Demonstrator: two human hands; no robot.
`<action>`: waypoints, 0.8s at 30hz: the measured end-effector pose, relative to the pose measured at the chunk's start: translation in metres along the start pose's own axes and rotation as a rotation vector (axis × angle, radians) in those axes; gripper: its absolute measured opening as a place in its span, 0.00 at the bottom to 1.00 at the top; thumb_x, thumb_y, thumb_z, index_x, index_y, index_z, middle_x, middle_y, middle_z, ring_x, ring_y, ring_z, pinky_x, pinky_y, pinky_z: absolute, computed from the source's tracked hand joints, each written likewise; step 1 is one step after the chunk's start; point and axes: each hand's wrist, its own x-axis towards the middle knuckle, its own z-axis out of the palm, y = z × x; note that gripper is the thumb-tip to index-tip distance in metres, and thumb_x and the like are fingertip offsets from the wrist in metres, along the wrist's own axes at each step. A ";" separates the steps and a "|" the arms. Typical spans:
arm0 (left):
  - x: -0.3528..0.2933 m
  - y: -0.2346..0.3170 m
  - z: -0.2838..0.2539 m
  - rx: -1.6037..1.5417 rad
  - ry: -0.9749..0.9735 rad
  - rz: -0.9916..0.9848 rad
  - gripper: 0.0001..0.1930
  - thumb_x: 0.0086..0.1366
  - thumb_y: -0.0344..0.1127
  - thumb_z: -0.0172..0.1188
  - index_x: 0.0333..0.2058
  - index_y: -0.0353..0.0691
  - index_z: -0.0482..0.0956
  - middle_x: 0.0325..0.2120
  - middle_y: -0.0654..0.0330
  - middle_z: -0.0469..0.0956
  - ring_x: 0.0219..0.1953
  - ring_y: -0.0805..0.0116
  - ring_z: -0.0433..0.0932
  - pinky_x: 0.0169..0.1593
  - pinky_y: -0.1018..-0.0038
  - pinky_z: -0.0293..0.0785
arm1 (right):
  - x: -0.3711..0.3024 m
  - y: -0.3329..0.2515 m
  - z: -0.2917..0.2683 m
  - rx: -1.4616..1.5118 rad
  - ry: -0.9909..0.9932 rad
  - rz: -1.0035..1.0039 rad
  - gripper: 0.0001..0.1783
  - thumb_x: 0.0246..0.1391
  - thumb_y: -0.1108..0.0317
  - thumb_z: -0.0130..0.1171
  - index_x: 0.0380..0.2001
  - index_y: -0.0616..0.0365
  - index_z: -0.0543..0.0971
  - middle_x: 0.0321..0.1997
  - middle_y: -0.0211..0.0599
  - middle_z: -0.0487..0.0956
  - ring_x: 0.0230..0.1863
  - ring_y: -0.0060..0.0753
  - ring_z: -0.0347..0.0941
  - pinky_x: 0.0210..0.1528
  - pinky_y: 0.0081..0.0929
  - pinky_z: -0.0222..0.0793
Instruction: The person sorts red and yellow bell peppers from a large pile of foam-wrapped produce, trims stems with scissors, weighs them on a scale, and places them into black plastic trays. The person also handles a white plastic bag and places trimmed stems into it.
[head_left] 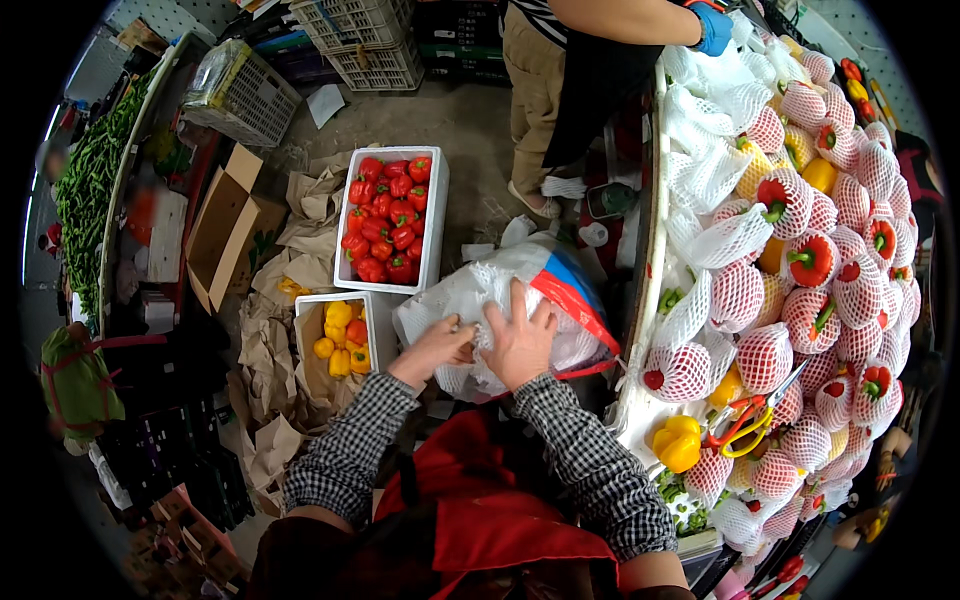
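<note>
A big clear plastic bag (425, 310) with a blue and red printed side sits in front of me, full of white foam net sleeves (490, 285). My left hand (438, 350) is at the near side of the bag, its fingers curled and pinching at the white foam netting. Just right of it, my right hand (520, 338) lies on the sleeves with its fingers spread. Beyond the bag stands a white foam box of red bell peppers (385, 215). A smaller white box with yellow bell peppers (345, 335) is left of my left hand.
A stall table on the right bears many peppers in foam nets (790, 365), loose sleeves (705, 180) and orange-handled scissors (745, 420). A co-worker's blue-gloved hand (712, 28) is at its far end. Brown paper (270, 350) and an open cardboard box (235, 230) lie left.
</note>
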 end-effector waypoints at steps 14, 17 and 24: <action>0.130 -0.052 -0.043 -0.017 0.522 0.678 0.18 0.66 0.43 0.61 0.40 0.29 0.79 0.29 0.46 0.81 0.33 0.55 0.81 0.37 0.64 0.73 | -0.002 0.001 -0.022 -0.018 0.002 -0.003 0.43 0.30 0.61 0.78 0.57 0.41 0.75 0.69 0.43 0.61 0.56 0.62 0.65 0.47 0.52 0.74; 0.087 -0.062 -0.013 0.074 0.498 0.800 0.19 0.67 0.44 0.61 0.37 0.28 0.78 0.29 0.47 0.82 0.33 0.61 0.81 0.35 0.64 0.71 | 0.007 0.008 -0.014 0.001 -0.001 -0.006 0.43 0.33 0.59 0.77 0.58 0.43 0.73 0.65 0.43 0.66 0.53 0.59 0.69 0.45 0.47 0.76; 0.039 -0.111 0.001 0.207 0.542 0.462 0.16 0.71 0.41 0.56 0.28 0.32 0.78 0.13 0.63 0.71 0.16 0.66 0.69 0.24 0.65 0.68 | 0.021 -0.008 0.051 -0.135 -0.286 -0.040 0.37 0.42 0.54 0.73 0.55 0.53 0.72 0.50 0.48 0.74 0.41 0.56 0.78 0.42 0.43 0.77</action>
